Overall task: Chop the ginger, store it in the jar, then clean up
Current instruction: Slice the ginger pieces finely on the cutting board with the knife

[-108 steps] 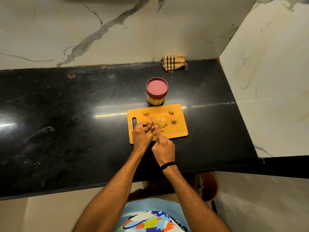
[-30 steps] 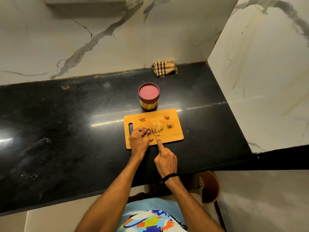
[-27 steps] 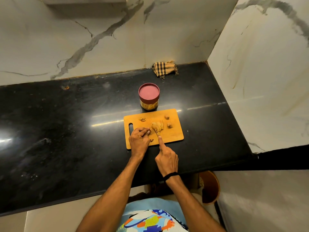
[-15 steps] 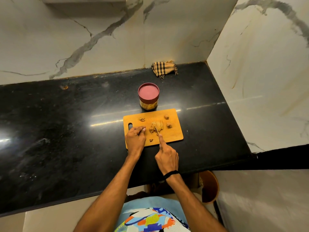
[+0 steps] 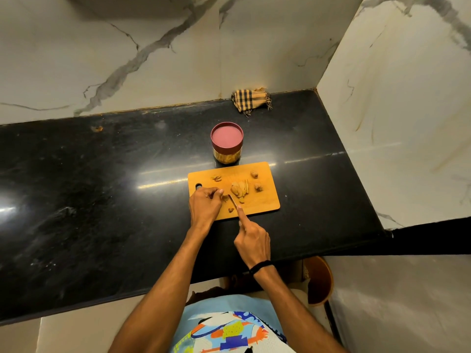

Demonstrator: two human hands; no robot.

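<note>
Right hand (image 5: 252, 240) closed around a knife handle, forefinger stretched out along the spine; the knife (image 5: 232, 200) blade angles up and left over the board, its tip close to the left fingertips. Handle itself hidden inside the fist. Black band on the right wrist.

Left hand (image 5: 205, 205) lies knuckles-up on the near-left part of the cutting board (image 5: 265, 200), fingers curled down and pinched on a small ginger piece (image 5: 225, 198) — the blade sits just to the right of it. Whether the edge touches the piece, cannot tell.

Rest of the ginger is scattered on the board: a fanned pile of slices (image 5: 240, 189) just right of the blade, one small chip (image 5: 231, 210) nearer the front edge, two chunks (image 5: 258, 187) towards the right end, a little scrap (image 5: 216, 178) near the far-left edge. Board is orange wood with a grip slot at its left end, half covered by the left hand.

Jar (image 5: 226, 143) stands just behind the board's far edge, upright, dark red lid on, golden contents showing through the side.

All of this rests on a black stone counter (image 5: 102, 187) — glossy, with light streaks. A checked cloth (image 5: 251, 100) lies bunched in the far corner against the marble wall, well apart from the board.
</note>
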